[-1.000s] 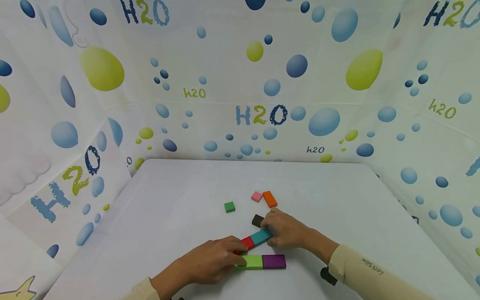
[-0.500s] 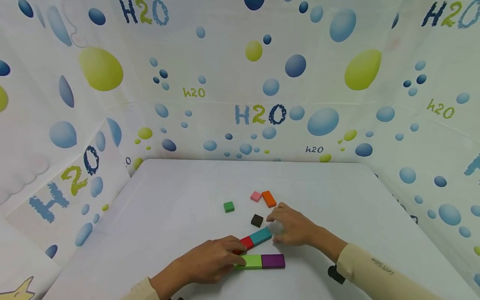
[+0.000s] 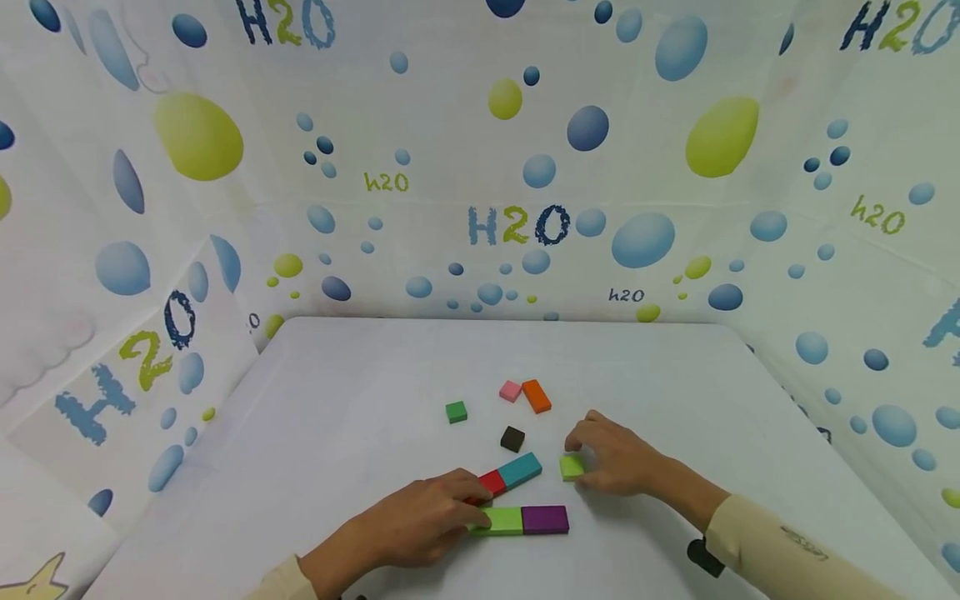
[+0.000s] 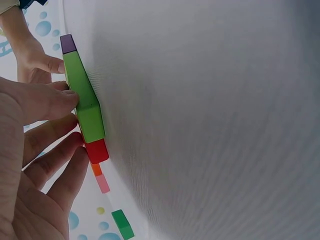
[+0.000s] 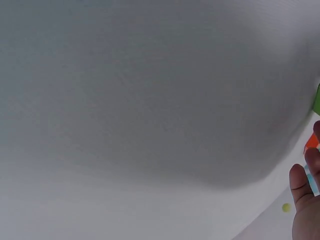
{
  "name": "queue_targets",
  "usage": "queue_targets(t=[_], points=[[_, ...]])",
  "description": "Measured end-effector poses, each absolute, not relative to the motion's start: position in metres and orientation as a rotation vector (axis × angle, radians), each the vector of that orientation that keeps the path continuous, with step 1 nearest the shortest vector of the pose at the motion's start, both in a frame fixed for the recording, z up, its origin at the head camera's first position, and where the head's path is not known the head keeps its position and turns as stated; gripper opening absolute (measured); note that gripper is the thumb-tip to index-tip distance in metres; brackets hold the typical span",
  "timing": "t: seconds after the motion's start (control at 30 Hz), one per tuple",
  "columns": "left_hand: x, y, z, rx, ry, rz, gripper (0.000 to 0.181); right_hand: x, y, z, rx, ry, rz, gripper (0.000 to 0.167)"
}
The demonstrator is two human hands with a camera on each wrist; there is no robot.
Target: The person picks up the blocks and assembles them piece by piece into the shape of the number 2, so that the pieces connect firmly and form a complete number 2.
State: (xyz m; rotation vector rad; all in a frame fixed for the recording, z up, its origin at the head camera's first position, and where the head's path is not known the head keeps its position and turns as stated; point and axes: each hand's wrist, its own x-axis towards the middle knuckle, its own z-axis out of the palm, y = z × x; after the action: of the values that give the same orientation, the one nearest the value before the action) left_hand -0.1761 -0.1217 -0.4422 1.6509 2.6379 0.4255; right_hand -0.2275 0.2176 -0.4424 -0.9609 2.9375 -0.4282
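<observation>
My left hand [image 3: 423,521] lies at the left ends of two block rows, its thumb touching a light green block [image 3: 506,522] and its fingers against a red block [image 3: 492,482]. The left wrist view shows gently bent fingers along the red block and thumb on the green one. A purple block [image 3: 545,520] adjoins the light green block; a teal block [image 3: 522,471] continues the slanted row from the red one. My right hand [image 3: 618,458] pinches a small yellow-green block [image 3: 572,467] between thumb and fingers, right of the teal block. Its block is mostly cropped in the right wrist view.
Behind the rows lie a dark brown block [image 3: 513,439], a green block [image 3: 456,412], a pink block [image 3: 510,391] and an orange block [image 3: 536,396]. The white table [image 3: 375,375] ends at patterned cloth walls [image 3: 450,108].
My right hand has drawn away rightward from the teal block's end, and the yellow-green block now shows at its fingers. My left hand stays where it was.
</observation>
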Motion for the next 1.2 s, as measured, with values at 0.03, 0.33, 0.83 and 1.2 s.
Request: queue_targets(t=[0.03, 0.33, 0.83, 1.2], points=[[-0.176, -0.122, -0.442, 1.651, 2.637, 0.426, 0.030, -0.228, 0.219, -0.444, -0.966, 2.934, -0.427, 0.032], [-0.176, -0.122, -0.442, 1.648, 2.636, 0.412, 0.030, -0.229, 0.226, -0.450, -1.025, 2.871, -0.529, 0.026], [-0.175, -0.123, -0.441, 1.646, 2.653, 0.424, 0.030, -0.232, 0.221, -0.453, -1.098, 2.887, -0.579, 0.023], [-0.176, -0.122, -0.442, 1.663, 2.654, 0.420, 0.029, -0.235, 0.210, -0.455, -1.126, 2.922, -0.568, 0.022]])
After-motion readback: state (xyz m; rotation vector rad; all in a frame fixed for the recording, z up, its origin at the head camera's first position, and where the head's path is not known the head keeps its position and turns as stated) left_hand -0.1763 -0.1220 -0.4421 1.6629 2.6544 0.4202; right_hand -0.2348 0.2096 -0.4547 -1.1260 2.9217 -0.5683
